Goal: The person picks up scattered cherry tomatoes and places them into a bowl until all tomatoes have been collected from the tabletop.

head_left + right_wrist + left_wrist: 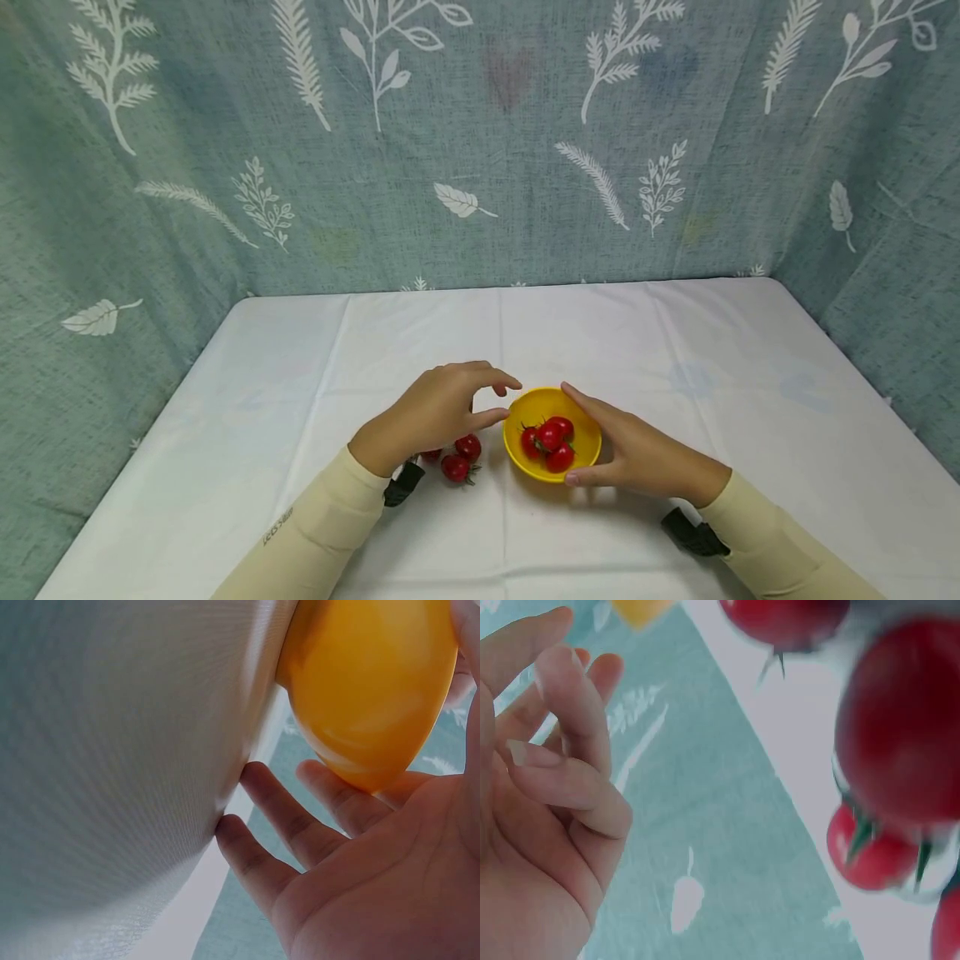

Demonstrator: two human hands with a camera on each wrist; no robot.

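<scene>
A yellow bowl (542, 404) stands on the table with several red cherry tomatoes (551, 435) in it. From the right, my right hand (637, 450) holds the bowl, thumb at its near rim and index finger at the far rim. In the right wrist view, the other fingers (292, 825) spread under the bowl's curved side (367, 682). My left hand (438, 408) hovers by the bowl's left rim, fingers loosely bent and nothing between them. Below that hand lie more cherry tomatoes (455, 468) with green stems, large and blurred in the left wrist view (907, 727).
A white cloth (420, 333) with fold creases covers the table. Behind it and at both sides hangs a green-blue curtain (480, 242) with white leaf prints. Dark straps (405, 483) sit at both wrists over the pale sleeves.
</scene>
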